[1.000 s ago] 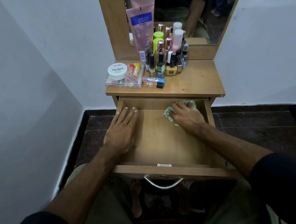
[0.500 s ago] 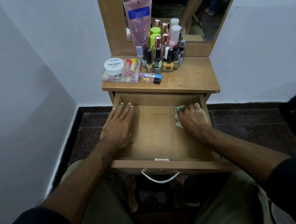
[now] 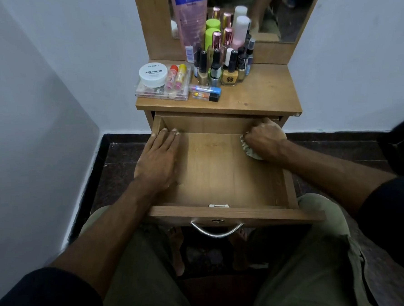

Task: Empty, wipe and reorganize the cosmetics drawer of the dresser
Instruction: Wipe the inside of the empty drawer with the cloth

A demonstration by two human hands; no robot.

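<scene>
Head view | drawer (image 3: 220, 166) pulled out, frame centre, emptied | left hand (image 3: 157, 160) spread flat on floor, centre-left | right hand (image 3: 265, 138) fisted on cloth (image 3: 249, 150), upper-right corner | risk: L-hand patch left unwiped; hard shove jolts bottles (image 3: 224, 66) on dresser top (image 3: 263, 90).

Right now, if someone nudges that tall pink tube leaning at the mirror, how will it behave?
The pink tube would probably tip: it is tall, narrow and standing on end. It looks like soft plastic, likely to give when squeezed. Falling, it could knock the nail polish bottles crowded beside it.
</scene>
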